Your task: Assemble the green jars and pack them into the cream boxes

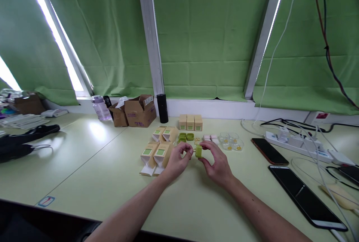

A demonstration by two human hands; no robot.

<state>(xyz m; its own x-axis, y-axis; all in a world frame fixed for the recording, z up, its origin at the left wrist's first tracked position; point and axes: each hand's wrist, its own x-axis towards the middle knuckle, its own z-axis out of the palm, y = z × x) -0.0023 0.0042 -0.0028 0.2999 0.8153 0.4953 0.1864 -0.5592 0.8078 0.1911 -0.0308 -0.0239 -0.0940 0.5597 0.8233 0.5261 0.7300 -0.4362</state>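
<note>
My right hand (217, 163) pinches a small green case (199, 150) just above the table. My left hand (178, 158) is closed in a pinch beside it, its fingertips at a small pale piece on the case's left side. Behind the hands lie more green cases (186, 136), small white pieces (210, 137) and clear plastic trays (231, 141). Tan cartons with green labels (157, 154) lie open to the left of my left hand. Three closed tan cartons (190, 122) stand in a row further back.
Two brown cardboard boxes (134, 113), a purple bottle (100, 108) and a black cylinder (162, 108) stand by the window sill. On the right are two dark phones (304, 193), a white power strip (297, 143) and cables. Black straps (25, 139) lie far left.
</note>
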